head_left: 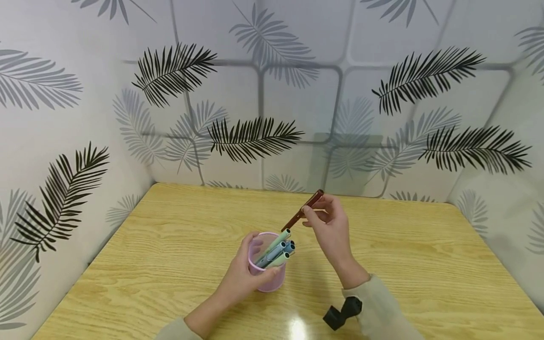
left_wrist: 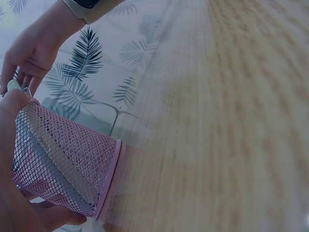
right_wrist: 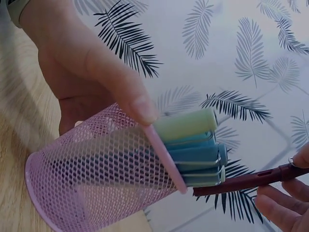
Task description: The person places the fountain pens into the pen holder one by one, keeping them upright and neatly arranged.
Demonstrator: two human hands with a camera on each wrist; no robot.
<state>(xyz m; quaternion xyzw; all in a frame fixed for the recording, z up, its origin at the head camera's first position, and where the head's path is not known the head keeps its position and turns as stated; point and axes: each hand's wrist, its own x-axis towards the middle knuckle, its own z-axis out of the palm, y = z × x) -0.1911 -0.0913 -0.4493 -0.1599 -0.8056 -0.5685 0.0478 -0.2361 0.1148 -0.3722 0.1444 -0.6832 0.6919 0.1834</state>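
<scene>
Maroon pen [head_left: 305,210] pinched in right hand [head_left: 331,229]

Bare table [head_left: 425,264] lies open all around; only the pink mesh cup [head_left: 267,278] interrupts it.

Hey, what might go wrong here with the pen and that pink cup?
The pink mesh cup is tilted in the left hand, so the green and blue pens poking past its rim could slide out. The right hand only pinches the dark red pen near its top, so its tip may catch on the other pens or slip.
</scene>
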